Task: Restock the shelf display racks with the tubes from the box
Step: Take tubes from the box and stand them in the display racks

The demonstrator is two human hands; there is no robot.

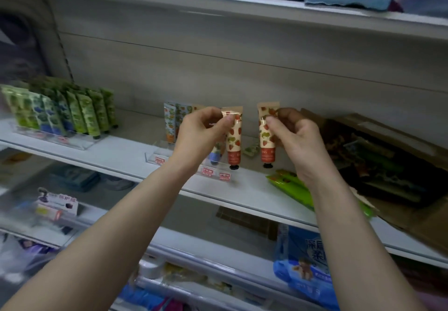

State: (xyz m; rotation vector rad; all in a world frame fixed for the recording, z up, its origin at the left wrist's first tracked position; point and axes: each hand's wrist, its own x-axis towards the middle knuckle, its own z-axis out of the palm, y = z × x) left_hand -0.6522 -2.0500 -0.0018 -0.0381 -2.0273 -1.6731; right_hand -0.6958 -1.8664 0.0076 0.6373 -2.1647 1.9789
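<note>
Far left: a full clear rack (60,138) stands stocked with green tubes (82,114), caps down.

Centre: a second clear rack (160,152) on the shelf (116,158) holds only a few tubes, and several slots appear unfilled. The left hand (201,129) pinches 1 strawberry-print tube (234,141) near its crimped top, cap hanging down, above that rack. The right hand (293,134) pinches a 2nd strawberry tube (266,141) the same way, just beside the first and not touching it.

Right: loose green tubes (291,186) lie flat on the shelf. The open cardboard box (392,141) beyond them holds more stock.

Recommendation: lower 1 tube at a time, cap first and print forward, into a free slot. Keep it vertical so neighbouring tubes are not tipped.
</note>
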